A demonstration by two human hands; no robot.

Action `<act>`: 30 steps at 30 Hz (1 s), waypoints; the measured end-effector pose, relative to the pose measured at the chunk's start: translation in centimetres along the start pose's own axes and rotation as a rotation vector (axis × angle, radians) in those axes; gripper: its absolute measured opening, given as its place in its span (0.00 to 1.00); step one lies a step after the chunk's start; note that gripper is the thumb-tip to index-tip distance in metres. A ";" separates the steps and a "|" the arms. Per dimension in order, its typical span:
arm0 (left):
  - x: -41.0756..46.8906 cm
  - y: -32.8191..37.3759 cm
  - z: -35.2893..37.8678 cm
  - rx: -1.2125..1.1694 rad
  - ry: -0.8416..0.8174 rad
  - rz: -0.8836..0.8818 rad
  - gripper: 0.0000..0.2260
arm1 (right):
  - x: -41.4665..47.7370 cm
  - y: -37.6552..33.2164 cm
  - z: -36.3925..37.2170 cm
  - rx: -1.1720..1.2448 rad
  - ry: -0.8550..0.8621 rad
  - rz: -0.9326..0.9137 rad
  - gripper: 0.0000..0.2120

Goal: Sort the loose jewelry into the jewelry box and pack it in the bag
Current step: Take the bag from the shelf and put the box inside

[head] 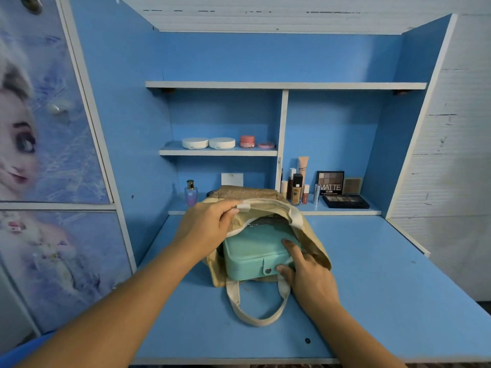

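Nearest to me on the blue desk [372, 301], a loop of cream webbing, the bag's handle [255, 318], lies flat on the surface. Just past it is the right hand [308, 274], which has hold of the front right corner of the jewelry box [252, 254]: the thumb is against the front face beside the snap tab, and a finger is laid across the lid.

The box is mint green and closed. It sits in the mouth of the tan bag [317, 252], with its back part under the fabric and its front edge sticking out towards me. The bag lies on its side on the desk with the opening facing this way, and some silvery lining shows inside, above the box. The left hand [210, 221] grasps the upper rim of the bag, fingers curled round the cream edging, and lifts that flap clear of the box.

Behind the bag, on the low back ledge, stand a small perfume bottle [190, 194] and a white card [232, 179] propped against the back panel. To the right of the divider there's a cluster of makeup bottles and tubes [296, 188], then an open eyeshadow palette [344, 200] with "MATTE" printed on its upright lid.

Higher up, a short shelf holds two round white compacts [195, 142], a pink jar [247, 141] and a flat pink tin [265, 145] in a row. Off to the left is a cabinet door [47, 155] printed with a cartoon figure.
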State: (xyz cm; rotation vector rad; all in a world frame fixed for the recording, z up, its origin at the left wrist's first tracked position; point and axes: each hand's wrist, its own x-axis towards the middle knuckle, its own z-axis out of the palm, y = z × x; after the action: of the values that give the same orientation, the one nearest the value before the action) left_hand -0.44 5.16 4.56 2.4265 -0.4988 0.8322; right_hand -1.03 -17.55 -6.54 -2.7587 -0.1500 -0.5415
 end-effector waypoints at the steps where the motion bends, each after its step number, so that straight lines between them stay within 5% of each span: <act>1: 0.0 0.2 0.1 0.006 0.008 0.005 0.10 | 0.1 -0.2 0.0 0.002 -0.009 0.011 0.28; 12: 0.2 0.5 1.0 0.069 0.009 0.018 0.12 | 0.7 -1.4 -0.6 -0.111 -0.035 0.101 0.24; 20: 0.2 -0.7 -0.3 -0.009 -0.028 -0.044 0.11 | 3.5 -1.4 0.8 -0.325 0.282 -0.723 0.42; 25: 0.4 -0.5 -0.7 -0.056 -0.069 -0.043 0.11 | 4.4 -1.2 1.4 -0.226 0.221 -0.758 0.38; 30: 0.6 -1.5 -0.9 -0.083 -0.142 -0.071 0.10 | 4.5 -0.7 1.5 -0.166 0.362 -0.734 0.32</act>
State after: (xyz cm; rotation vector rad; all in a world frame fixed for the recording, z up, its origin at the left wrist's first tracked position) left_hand 0.34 6.75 5.01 2.4221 -0.4864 0.6009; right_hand 3.50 -16.19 -5.95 -2.6332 -1.0876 -1.2645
